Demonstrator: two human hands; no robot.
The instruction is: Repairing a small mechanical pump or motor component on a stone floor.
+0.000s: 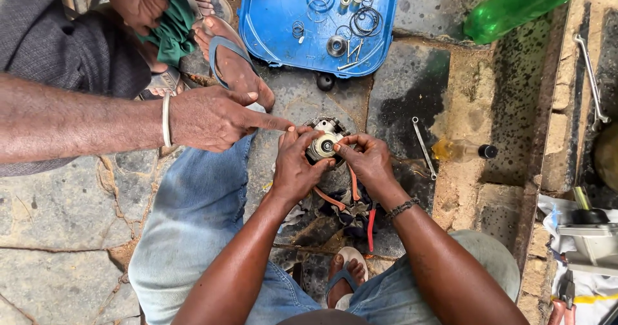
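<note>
Left hand (295, 164) and right hand (367, 159) both curled tight around the round metal motor part (324, 141), fingertips pinching its hub. Co-worker's hand (212, 118) points at it, probably touching. Blue tray (270, 22) well apart.

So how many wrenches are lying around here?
2 that I can see. One small wrench lies on the stained ground just right of the right hand; a longer wrench lies on the ledge at the far right. Others may be hidden.
</note>
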